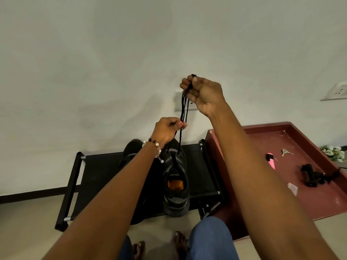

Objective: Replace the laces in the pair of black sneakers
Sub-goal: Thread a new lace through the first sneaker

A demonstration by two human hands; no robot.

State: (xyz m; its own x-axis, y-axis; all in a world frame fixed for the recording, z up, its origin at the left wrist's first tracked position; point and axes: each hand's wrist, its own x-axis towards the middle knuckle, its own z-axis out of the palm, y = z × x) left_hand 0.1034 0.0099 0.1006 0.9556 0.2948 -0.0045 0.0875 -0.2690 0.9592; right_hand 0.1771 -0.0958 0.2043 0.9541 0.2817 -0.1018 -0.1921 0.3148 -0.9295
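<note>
Knees and feet: my legs in blue jeans (210, 239) sit at the bottom edge, with my bare toes (180, 241) on the pale floor just short of the rack.
Forearms: both reach up and forward; my left wrist wears a bead bracelet (153, 145).
Rack: a low black shoe rack (75, 184) stands against the wall, straight ahead of my feet.
Near sneaker: one black sneaker (175, 184) stands on the rack, heel toward me, its orange insole showing through the opening.
Second sneaker: the other black shoe (131, 149) lies just left of the first, mostly hidden behind my left forearm.
Lace: a black lace (183, 113) rises from the front of the near sneaker in several strands, up through both my hands.
Left hand: my left hand (167, 128) is closed, pinching the strands between thumb and fingers low down, above the toe of the shoe.
Right hand: my right hand (201, 92) is higher, fingers curled tight round the gathered upper ends of the lace, a bit of it poking out above my knuckles.
Red table: a dark red tray-topped table (281, 139) sits to my right, touching the rack's end.
On the table: a pink and black item (271, 160), keys (286, 152) and a bundle of black objects (311, 175), well apart from the shoes.
Wall: a pale wall with a socket plate (338, 91) at far right.
</note>
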